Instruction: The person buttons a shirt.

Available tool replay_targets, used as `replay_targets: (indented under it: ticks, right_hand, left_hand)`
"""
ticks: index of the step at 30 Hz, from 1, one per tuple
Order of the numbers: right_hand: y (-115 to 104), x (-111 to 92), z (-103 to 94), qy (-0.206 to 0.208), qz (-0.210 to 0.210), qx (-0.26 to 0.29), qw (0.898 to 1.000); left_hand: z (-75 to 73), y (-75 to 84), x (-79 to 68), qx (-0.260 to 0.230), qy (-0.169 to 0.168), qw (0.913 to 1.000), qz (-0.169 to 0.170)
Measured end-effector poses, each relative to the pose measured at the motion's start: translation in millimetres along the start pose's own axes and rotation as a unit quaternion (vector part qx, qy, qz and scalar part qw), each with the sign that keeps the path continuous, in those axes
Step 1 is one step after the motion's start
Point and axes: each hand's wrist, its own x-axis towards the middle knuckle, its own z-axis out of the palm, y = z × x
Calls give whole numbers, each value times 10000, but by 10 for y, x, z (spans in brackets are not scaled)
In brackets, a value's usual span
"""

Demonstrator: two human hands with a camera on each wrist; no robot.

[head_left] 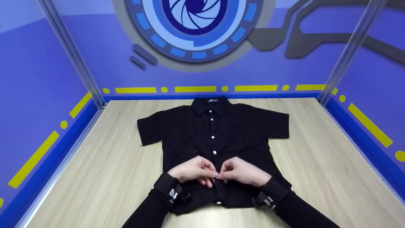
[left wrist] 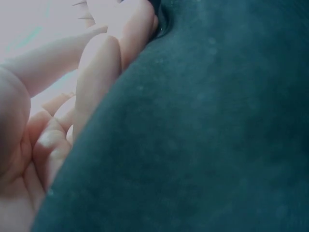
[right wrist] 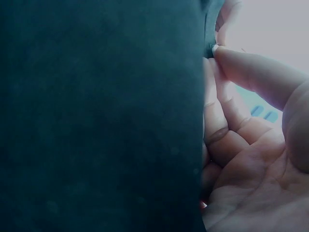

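Observation:
A black short-sleeved shirt [head_left: 186, 133] lies front up, its collar at the far side and white buttons running down the front. Over the lower part of the button strip, my left hand [head_left: 197, 171] pinches the cloth between thumb and forefinger. Facing it, my right hand [head_left: 242, 171] pinches the same strip, the two sets of fingertips almost meeting. A bit of white shows at the fingertips there. In the left wrist view, dark cloth [left wrist: 203, 125] covers most of the frame beside the fingers. The right wrist view has the thumb [right wrist: 260, 72] pressed against the strip's edge.
The shirt is spread on a light wood table [head_left: 316, 164]. Blue printed panels [head_left: 196, 76] stand behind and along both sides, with metal posts [head_left: 348, 50] at the corners. One white button [head_left: 219, 203] sits near the hem, below the hands.

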Motion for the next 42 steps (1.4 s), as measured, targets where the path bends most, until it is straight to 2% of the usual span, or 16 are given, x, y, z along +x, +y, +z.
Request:
replay_targets:
  ticks: [12,19,23,27,30,33,35,38,40,42]
  right_hand:
    - [-11,-6,-16,-87,-38,51,9999]
    - [-33,-45,-166,-25,-16,-9,10000]
    - [-31,-122,-378,305,-79,66,9995]
    - [25,-247,-608,602,-196,-32,9980]
    - [74,-354,-718,495,-431,-655,9957]
    - [101,-475,-771,206,-766,-1686,9825]
    - [111,-551,-770,15,-825,-2242,9710]
    - [146,-628,-712,-310,-599,-2889,9550]
    - [177,-647,-659,-518,-327,-3179,9461]
    - [206,-637,-618,-650,-110,-3419,9374]
  left_hand:
    - [16,-3,11,233,110,9997,-40]
    - [-39,36,-54,-321,258,9990,-165]
    - [-186,93,-200,-366,678,9970,-94]
    - [-372,121,-442,-74,1416,9899,67]
    - [-465,129,-689,772,1943,9775,273]
    - [-464,171,-929,1982,2132,9557,431]
    - [-405,208,-1071,2768,1946,9403,371]
    - [-259,226,-1212,3828,1395,9132,0]
    - [-183,210,-1252,4353,1017,8941,-270]
    - [-155,185,-1248,4624,821,8814,-500]
